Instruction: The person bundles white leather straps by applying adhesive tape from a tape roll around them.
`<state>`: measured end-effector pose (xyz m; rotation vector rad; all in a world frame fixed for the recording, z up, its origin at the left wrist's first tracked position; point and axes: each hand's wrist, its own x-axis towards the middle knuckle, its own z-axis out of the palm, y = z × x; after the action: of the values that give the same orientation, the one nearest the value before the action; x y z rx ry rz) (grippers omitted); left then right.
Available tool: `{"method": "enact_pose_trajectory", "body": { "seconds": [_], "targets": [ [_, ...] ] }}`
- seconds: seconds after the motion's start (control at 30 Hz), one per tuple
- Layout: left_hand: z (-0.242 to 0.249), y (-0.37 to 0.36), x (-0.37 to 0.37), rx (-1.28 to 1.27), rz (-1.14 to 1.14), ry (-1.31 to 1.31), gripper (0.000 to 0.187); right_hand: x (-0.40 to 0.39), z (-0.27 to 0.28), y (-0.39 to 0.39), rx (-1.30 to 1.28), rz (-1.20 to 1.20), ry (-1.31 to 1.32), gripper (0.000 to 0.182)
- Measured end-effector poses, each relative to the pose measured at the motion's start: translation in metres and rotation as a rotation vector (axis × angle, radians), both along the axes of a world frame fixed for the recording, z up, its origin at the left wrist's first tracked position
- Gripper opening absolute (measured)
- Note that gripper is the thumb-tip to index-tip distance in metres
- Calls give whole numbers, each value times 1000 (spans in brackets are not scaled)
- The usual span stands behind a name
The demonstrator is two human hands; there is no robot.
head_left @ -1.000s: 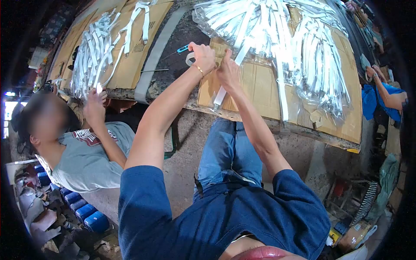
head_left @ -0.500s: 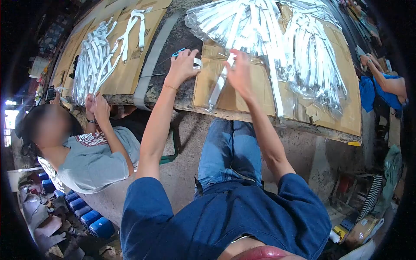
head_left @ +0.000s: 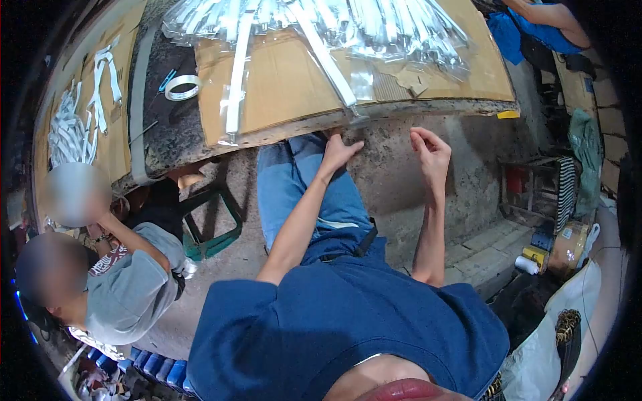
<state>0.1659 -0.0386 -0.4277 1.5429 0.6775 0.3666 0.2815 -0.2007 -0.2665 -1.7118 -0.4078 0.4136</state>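
Observation:
My left hand is below the front edge of the table, over my knees, with its thumb stretched away from the fingers and nothing visible in it. Off to the right, my right hand is raised in front of the table edge, fingertips pinched; whatever they hold, if anything, is too small to make out. On the cardboard lie white straps in clear plastic: one strap hangs close to the edge, another strap slants toward my left hand. A white tape roll rests on the dark tabletop beside a blue-handled tool.
A heap of bagged white straps covers the back of the cardboard. A co-worker in a grey shirt sits at the left near more straps. A green stool stands below the table, a rack at right.
My left hand has let go of the tape roll, which now lies on the table. Both hands have come back off the tabletop, and my view has shifted right.

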Motion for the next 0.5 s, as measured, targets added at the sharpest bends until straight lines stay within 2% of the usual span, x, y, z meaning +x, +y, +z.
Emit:
{"method": "enact_pose_trajectory", "body": {
  "seconds": [0.03,0.07,0.13,0.23,0.3,0.37,0.4,0.43,0.5],
  "targets": [
    [-21,-4,13,-156,58,-140,43,-1,-1,-9,1,5,-4,13],
    [-17,-7,15,-150,63,-145,43,-1,-4,-15,14,1,-10,13],
    [-11,-16,11,-338,-128,-94,22,1,-7,-26,2,6,0,18],
    [27,-33,-17,-376,-77,-68,13,7,-11,-26,22,3,2,21],
    [49,-31,-28,-12,148,39,22,12,-18,-19,26,26,33,21],
    [43,-18,-19,80,309,19,30,18,-24,-12,32,59,46,22],
    [30,-10,-9,323,285,2,36,19,-27,-5,74,74,62,22],
    [17,-6,-4,330,292,0,36,19,-29,2,115,88,78,23],
    [15,-5,8,-89,-7,-49,37,19,-27,9,108,107,65,25]
  ]
}}
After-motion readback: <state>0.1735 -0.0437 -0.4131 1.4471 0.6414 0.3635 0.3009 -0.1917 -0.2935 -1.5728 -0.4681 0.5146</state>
